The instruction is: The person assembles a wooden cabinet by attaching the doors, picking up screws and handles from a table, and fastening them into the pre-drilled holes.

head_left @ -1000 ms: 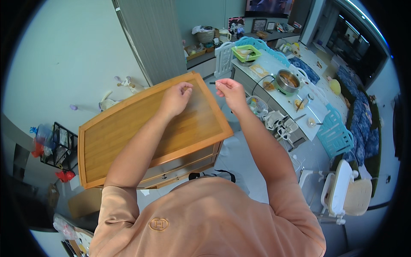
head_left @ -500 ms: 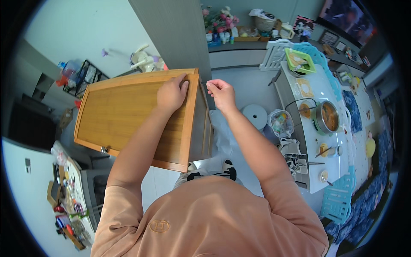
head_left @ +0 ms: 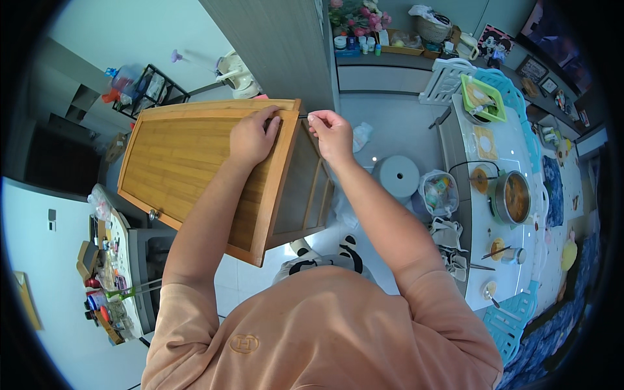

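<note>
A yellow-brown wooden cabinet door [head_left: 188,156], with a lighter frame and a small metal knob [head_left: 154,214], stands in front of me. My left hand [head_left: 252,138] rests on its upper right corner, the fingers laid over the frame and the thumb apart from them. Just beyond that corner, my right hand [head_left: 334,136] is closed in a pinch. A thin dark bit shows between its fingertips and the door's edge; what it is, I cannot make out. Below the right hand is the cabinet's grey side [head_left: 299,198] with its wooden strips.
On the right, a white table [head_left: 481,260] carries a steel pot [head_left: 513,197], a green basket [head_left: 494,107] and several bowls. A round white stool [head_left: 396,177] and a lined waste bin [head_left: 441,193] stand on the floor between. Behind the cabinet rises a grey pillar [head_left: 273,45].
The door's lower right corner has shifted left, and more of the cabinet's side shows. My right hand has come closer to the door's edge. My left hand stays on the corner.
</note>
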The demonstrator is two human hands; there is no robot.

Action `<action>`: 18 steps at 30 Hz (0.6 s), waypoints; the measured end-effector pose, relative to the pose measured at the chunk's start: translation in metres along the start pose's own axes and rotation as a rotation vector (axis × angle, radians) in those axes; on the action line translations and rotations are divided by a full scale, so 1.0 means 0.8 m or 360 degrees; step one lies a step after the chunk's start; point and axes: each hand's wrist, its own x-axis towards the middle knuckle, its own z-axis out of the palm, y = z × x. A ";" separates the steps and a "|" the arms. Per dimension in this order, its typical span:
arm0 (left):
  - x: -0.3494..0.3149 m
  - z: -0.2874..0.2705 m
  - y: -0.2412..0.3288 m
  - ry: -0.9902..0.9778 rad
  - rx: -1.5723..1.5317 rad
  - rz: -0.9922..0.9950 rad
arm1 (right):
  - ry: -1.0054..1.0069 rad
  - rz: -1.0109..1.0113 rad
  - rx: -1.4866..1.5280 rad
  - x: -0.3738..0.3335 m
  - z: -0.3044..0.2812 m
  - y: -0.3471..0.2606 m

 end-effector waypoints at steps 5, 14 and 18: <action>0.006 -0.007 -0.002 -0.0129 0.0004 0.0002 | -0.0040 -0.0061 -0.0117 0.006 -0.002 0.003; 0.006 -0.009 -0.006 -0.0226 -0.0135 -0.0030 | -0.0070 -0.0463 -0.0611 -0.005 0.000 -0.016; 0.004 -0.003 -0.003 -0.0186 -0.0189 -0.0058 | -0.0114 -0.0426 -0.0610 -0.005 -0.004 -0.019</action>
